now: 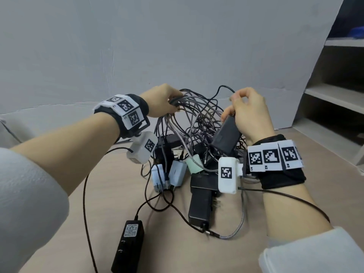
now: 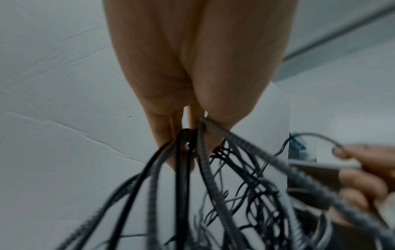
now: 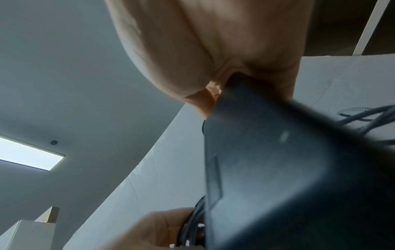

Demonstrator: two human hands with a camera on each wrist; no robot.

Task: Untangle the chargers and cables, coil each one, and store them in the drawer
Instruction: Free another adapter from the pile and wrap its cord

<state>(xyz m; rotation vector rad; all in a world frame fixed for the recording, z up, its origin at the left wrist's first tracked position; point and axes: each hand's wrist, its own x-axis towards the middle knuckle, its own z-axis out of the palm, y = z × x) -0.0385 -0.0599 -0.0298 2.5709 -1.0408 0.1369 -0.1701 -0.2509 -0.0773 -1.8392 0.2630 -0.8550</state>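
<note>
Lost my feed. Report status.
Left hand grips cable bundle. Right hand holds black adapter. Chargers still tangled on table; nothing coiled.

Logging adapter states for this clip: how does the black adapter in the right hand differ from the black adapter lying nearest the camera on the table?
The held adapter is lifted and tilted, gripped by the right hand; the near adapter lies flat on the table, untouched.
The held adapter sits among the cable tangle that the left hand grips; the near adapter lies apart, trailing one thin cord.
The near adapter shows a printed label; the held adapter shows none.
Both are black, elongated blocks.
</note>
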